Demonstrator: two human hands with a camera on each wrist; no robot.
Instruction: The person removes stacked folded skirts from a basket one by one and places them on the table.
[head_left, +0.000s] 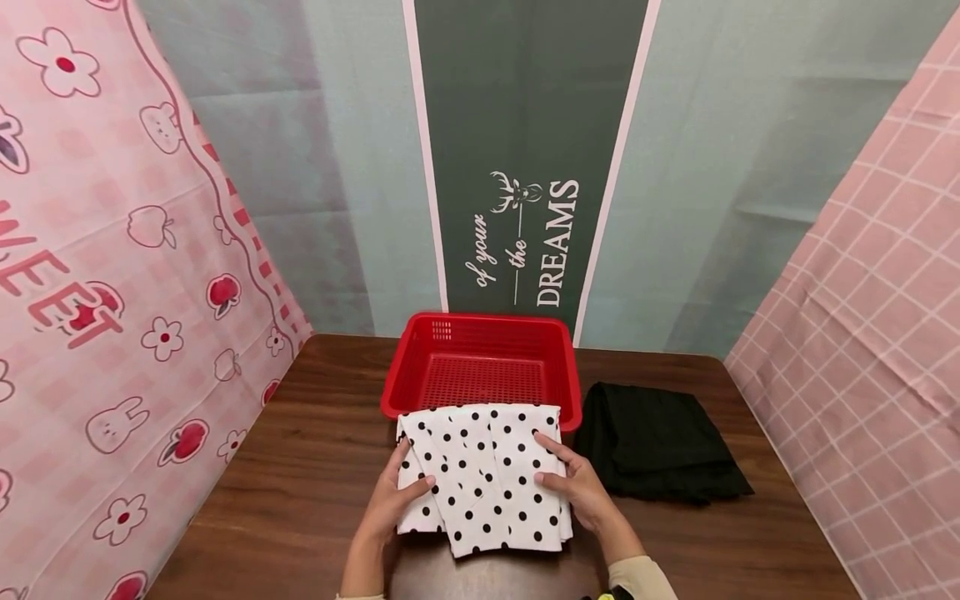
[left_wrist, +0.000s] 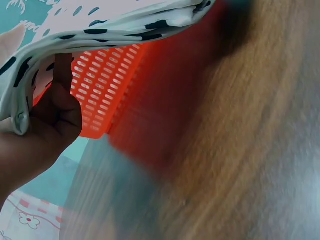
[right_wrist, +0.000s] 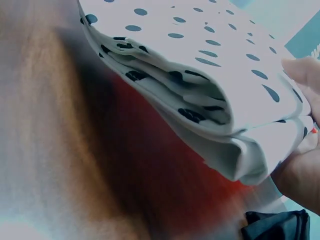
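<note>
A white cloth with black polka dots (head_left: 480,479), folded into several layers, is held up off the table in front of the red basket. My left hand (head_left: 390,500) grips its left edge, thumb on top and fingers underneath, as the left wrist view also shows with the hand (left_wrist: 57,117) below the layers. On the right edge my right hand (head_left: 581,487) pinches it, thumb and a finger on the upper face. The right wrist view shows the stacked folds of the dotted cloth (right_wrist: 200,65) from the side. Its exact garment kind cannot be told.
A red plastic basket (head_left: 573,375) with a perforated bottom stands at the table's back; the cloth overlaps its front rim in view. Folded black cloth (head_left: 660,442) lies right of it on the brown wooden table (head_left: 300,467). Printed curtains (head_left: 315,167) surround the table.
</note>
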